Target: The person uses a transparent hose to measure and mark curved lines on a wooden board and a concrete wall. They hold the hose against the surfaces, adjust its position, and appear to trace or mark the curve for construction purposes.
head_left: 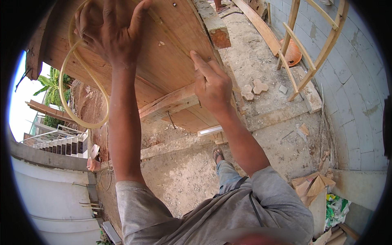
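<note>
My left hand (110,34) is raised against a large wooden panel (175,69), its fingers apart and the thumb spread to the right. A pale yellowish, see-through tube (62,87) runs beside those fingers and hangs in a loop left of my forearm. My right hand (213,83) is at the panel's right side, index finger extended along the wood and the other fingers curled in. What the curled fingers hold, if anything, is hidden. A thin yellowish strip (167,30) lies along the panel between my hands. Below it, a timber crosspiece (169,101) has a nail sticking out.
A wooden ladder-like frame (314,49) leans at the grey block wall (347,98) on the right, near an orange round container (292,53). Paving pieces (260,86) lie on the rough ground. Torn brown paper (312,185) is at lower right, stairs (63,143) far left.
</note>
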